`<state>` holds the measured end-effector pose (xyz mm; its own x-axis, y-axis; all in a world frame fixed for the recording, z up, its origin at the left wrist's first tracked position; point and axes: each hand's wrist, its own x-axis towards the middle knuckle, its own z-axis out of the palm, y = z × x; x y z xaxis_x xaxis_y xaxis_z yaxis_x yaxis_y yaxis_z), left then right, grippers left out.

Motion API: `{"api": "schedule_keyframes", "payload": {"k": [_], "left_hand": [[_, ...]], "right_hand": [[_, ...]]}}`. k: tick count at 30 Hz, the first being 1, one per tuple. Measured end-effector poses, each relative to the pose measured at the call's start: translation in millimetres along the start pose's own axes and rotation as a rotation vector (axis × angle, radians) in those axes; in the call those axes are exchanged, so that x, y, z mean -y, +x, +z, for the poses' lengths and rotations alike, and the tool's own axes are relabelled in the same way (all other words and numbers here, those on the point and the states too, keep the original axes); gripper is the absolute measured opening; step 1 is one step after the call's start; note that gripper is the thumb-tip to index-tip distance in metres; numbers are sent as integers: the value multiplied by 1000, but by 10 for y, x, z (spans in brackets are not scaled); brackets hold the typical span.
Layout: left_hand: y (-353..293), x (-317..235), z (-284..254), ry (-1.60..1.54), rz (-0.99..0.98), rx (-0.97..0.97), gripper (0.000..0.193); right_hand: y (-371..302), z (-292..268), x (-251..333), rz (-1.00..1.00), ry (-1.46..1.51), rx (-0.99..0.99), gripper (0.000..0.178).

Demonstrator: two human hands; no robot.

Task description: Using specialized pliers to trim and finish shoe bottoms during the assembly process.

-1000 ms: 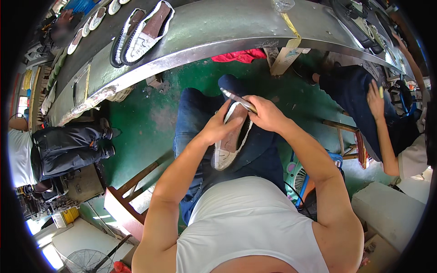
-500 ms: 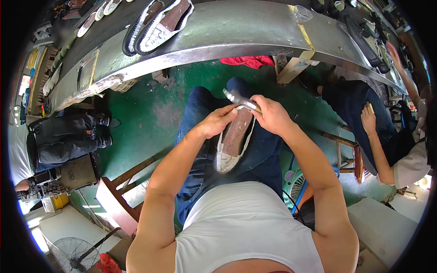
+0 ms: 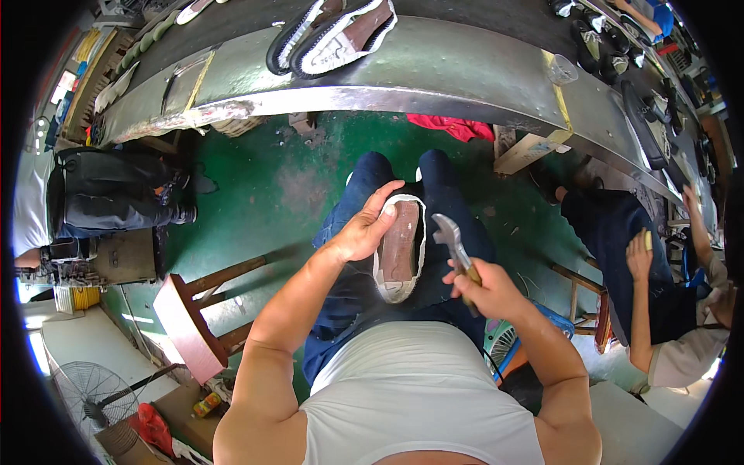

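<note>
A shoe upper (image 3: 400,242) with a brown sole-side face and a ragged white edge lies bottom up over my lap, its rounded end toward me. My left hand (image 3: 366,232) grips its far left side, thumb on the white edge and fingers round the far end. To the right of the shoe and apart from it, my right hand (image 3: 490,291) is closed round the handle of a metal hand tool with a hooked head (image 3: 452,235). The hooked head points up and away from me; its exact kind is unclear.
A metal-edged bench (image 3: 465,54) runs across the front, with a pair of similar shoes (image 3: 341,46) on it and more shoes at right. A wooden stool (image 3: 190,325) stands left, a teal fan (image 3: 502,341) right. One person (image 3: 659,263) sits at right; another (image 3: 108,190) is at left.
My right hand has drawn the tool off the shoe's far end, back toward me and to the right. My left hand still holds the shoe. The view has shifted slightly left.
</note>
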<state>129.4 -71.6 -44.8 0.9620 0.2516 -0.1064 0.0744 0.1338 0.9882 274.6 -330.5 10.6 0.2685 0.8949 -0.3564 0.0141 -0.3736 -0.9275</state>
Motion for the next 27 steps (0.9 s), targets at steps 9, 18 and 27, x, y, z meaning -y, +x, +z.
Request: {"api": "schedule_keyframes", "payload": {"k": [9, 18, 27], "left_hand": [[-164, -219, 3, 192, 43, -61, 52], [-125, 30, -186, 79, 21, -155, 45], [-229, -11, -239, -193, -95, -19, 52]], "right_hand": [[385, 228, 189, 131, 322, 167, 26], [765, 429, -317, -189, -287, -35, 20], [449, 439, -60, -156, -667, -77, 28]]}}
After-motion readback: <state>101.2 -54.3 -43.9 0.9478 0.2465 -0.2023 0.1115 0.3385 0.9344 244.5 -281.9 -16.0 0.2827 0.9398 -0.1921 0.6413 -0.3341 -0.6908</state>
